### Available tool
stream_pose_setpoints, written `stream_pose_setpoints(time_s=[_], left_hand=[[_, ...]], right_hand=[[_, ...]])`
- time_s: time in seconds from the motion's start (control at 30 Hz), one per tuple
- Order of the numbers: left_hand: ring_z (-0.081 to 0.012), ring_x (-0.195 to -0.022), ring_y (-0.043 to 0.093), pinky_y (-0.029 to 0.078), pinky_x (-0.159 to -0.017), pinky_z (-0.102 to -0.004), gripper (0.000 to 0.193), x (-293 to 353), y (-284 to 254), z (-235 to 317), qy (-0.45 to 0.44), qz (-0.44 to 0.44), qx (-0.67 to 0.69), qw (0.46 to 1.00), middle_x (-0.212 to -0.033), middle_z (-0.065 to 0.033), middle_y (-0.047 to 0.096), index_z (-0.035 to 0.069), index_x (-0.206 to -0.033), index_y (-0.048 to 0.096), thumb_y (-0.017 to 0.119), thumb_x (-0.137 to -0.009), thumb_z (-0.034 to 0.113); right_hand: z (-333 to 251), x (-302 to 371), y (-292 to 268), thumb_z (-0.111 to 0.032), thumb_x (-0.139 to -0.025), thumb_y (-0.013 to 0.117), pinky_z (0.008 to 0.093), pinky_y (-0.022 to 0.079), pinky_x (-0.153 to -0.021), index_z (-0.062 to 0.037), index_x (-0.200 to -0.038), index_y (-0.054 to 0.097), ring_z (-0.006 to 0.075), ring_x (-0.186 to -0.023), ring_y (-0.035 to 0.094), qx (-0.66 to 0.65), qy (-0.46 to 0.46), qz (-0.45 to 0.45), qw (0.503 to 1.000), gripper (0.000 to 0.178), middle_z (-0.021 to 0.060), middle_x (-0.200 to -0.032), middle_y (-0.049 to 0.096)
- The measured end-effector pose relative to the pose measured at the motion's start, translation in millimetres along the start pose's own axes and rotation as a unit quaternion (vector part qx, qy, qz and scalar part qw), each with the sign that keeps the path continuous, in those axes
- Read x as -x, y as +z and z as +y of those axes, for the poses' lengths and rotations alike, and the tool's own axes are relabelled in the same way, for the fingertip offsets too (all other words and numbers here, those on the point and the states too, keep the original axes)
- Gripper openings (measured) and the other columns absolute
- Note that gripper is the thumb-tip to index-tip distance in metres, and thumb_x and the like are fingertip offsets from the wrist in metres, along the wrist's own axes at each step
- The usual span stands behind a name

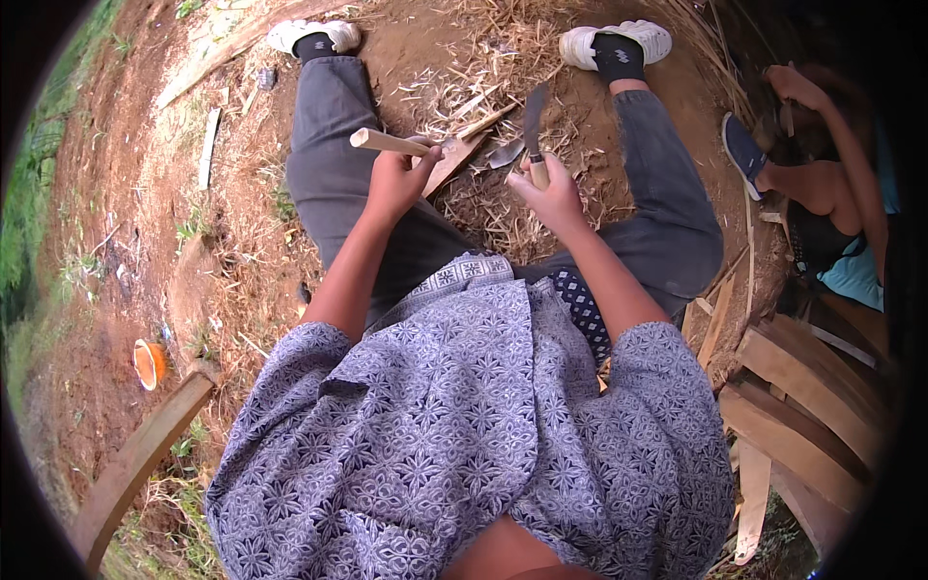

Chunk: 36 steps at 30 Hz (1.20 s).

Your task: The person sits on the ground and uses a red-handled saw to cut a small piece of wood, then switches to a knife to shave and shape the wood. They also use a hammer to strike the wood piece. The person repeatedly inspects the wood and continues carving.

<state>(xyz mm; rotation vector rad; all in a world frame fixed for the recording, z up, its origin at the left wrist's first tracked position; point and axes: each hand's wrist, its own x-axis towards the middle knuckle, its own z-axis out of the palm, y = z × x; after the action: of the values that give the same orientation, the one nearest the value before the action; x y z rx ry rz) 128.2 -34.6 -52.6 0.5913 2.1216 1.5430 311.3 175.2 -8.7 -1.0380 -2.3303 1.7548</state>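
My left hand (404, 176) is closed around a pale squared wooden stick (375, 140), whose thick end juts out to the left. In my right hand (553, 198) is a knife (533, 121) with a light wooden handle; its dark broad blade points away from me. The blade stands apart from the stick. Between the hands, a brown wooden board (454, 169) lies slanted on the ground. Near it rests a flat grey metal piece (506, 153), its kind unclear. A thin wooden strip (486, 121) lies just beyond the board.
Wood shavings (512, 48) litter the dirt between my outstretched legs. To the right another person's leg (812, 184) and arm are close by. Curved wooden pieces (802, 416) are stacked at lower right. A curved beam (145, 454) and an orange bowl (150, 364) are on the left.
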Motion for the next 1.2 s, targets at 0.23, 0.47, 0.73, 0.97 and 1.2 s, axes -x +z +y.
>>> stream_pose_setpoints(time_s=[0.23, 0.47, 0.73, 0.97, 1.2], left_hand=[[-0.0113, -0.056, 0.054, 0.044, -0.053, -0.0316, 0.022, -4, 26, 2, -0.238, -0.002, 0.167, 0.957, -0.068, -0.0012, 0.055, 0.003, -0.097, 0.056, 0.058, -0.104, 0.023], [-0.0364, -0.101, 0.062, 0.05, -0.087, -0.0456, 0.045, -13, 35, -9, -0.13, -0.032, -0.295, 0.946, -0.107, -0.0167, 0.064, 0.002, -0.095, 0.061, 0.083, -0.078, 0.037], [-0.0375, -0.121, 0.055, 0.045, -0.097, -0.0547, 0.043, -9, 53, -31, 0.001, -0.073, -0.434, 0.898, -0.125, -0.0163, 0.059, 0.005, -0.111, 0.06, 0.078, -0.073, 0.015], [-0.0379, -0.114, 0.06, 0.045, -0.092, -0.0544, 0.031, -14, 55, -53, 0.003, -0.052, -0.437, 0.898, -0.119, -0.0174, 0.06, 0.007, -0.105, 0.059, 0.069, -0.077, 0.011], [-0.0337, -0.115, 0.06, 0.04, -0.095, -0.0555, 0.035, -26, 72, -33, 0.212, -0.101, -0.363, 0.902, -0.125, -0.0141, 0.059, 0.007, -0.11, 0.055, 0.071, -0.08, 0.015]], right_hand=[[15, -129, 68, -0.026, -0.083, 0.082, 0.0497, 0.055, -0.088, -0.0053, -0.111, 0.062, 0.0399, -0.103, 0.067, 0.314, -0.15, -0.058, 0.936, 0.04, 0.0184, -0.11, 0.069], [17, -129, 30, -0.031, -0.088, 0.077, 0.0491, 0.054, -0.088, -0.0058, -0.122, 0.063, 0.0398, -0.103, 0.068, 0.412, -0.092, -0.043, 0.905, 0.044, 0.0194, -0.113, 0.07], [52, -66, -56, -0.027, -0.081, 0.084, 0.0489, 0.053, -0.084, -0.0027, -0.1, 0.064, 0.0381, -0.1, 0.068, 0.358, -0.071, 0.1, 0.926, 0.037, 0.0186, -0.105, 0.069], [53, -37, -57, -0.032, -0.081, 0.087, 0.0363, 0.054, -0.071, -0.0027, -0.097, 0.07, 0.0203, -0.076, 0.069, 0.174, -0.016, 0.209, 0.962, 0.038, 0.0092, -0.086, 0.072], [64, -46, -56, -0.034, -0.083, 0.086, 0.0354, 0.053, -0.064, -0.0042, -0.087, 0.068, 0.0182, -0.067, 0.068, 0.095, 0.02, 0.226, 0.969, 0.035, 0.007, -0.074, 0.069]])
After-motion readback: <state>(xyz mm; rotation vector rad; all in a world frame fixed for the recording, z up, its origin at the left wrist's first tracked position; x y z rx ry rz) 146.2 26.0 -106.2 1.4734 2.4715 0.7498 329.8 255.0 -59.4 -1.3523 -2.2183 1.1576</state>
